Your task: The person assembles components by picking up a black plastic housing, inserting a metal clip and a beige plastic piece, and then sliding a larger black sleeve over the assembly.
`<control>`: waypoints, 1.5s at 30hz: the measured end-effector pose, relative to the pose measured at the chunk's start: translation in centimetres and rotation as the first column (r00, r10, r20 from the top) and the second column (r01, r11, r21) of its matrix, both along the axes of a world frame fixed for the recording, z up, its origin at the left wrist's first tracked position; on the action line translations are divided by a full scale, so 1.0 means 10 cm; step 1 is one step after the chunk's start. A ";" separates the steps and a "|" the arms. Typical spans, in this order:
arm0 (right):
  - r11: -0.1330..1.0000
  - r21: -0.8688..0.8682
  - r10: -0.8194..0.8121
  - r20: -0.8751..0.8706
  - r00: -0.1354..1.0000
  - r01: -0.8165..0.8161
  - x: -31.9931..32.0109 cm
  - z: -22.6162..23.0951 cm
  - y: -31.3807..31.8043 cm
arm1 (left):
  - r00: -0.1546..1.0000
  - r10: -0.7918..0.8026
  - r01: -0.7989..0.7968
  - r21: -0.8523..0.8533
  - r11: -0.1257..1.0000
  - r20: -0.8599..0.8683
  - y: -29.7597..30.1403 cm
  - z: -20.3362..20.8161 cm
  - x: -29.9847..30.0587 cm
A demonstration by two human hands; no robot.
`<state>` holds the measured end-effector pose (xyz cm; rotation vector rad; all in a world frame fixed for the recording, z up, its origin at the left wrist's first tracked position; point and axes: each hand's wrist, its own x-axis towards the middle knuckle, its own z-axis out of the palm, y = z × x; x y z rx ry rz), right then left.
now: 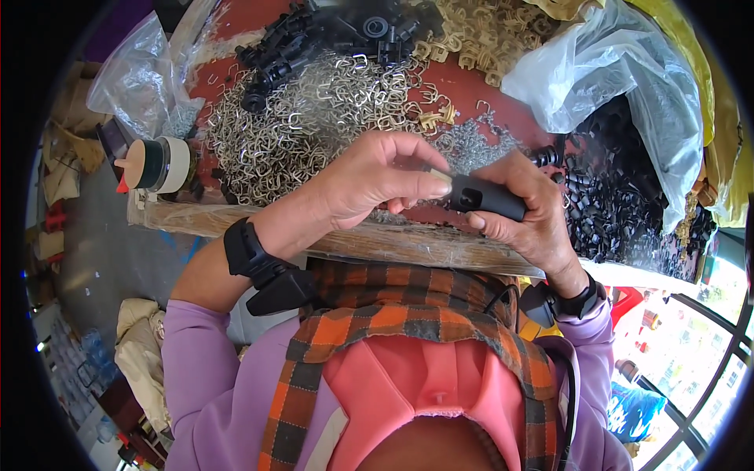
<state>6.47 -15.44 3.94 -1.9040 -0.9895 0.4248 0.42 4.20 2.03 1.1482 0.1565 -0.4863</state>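
My right hand [534,200] is wrapped round a black plastic tube-like part [493,201] with an oblong opening in its side. It holds the part above the table's near edge. My left hand [381,179] meets the part's left end, thumb and index finger pinched together there. A small pale bit shows at those fingertips, too little to name. Just beyond my left hand lies a large heap of bent metal hooks [267,149]. Small silvery pieces [471,145] are piled behind the black part.
Black plastic fittings [330,39] and beige plastic clips [487,39] lie at the back. On the right, small black pieces [605,196] spread beside a clear plastic bag [620,67]. A round container [169,165] stands at the left. A wooden rail [345,241] edges the red tabletop.
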 end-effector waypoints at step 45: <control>0.992 0.013 -0.122 0.203 0.971 0.122 -0.11 -0.01 0.01 | 0.990 0.103 -0.111 0.083 0.990 0.102 -0.13 -0.04 -0.03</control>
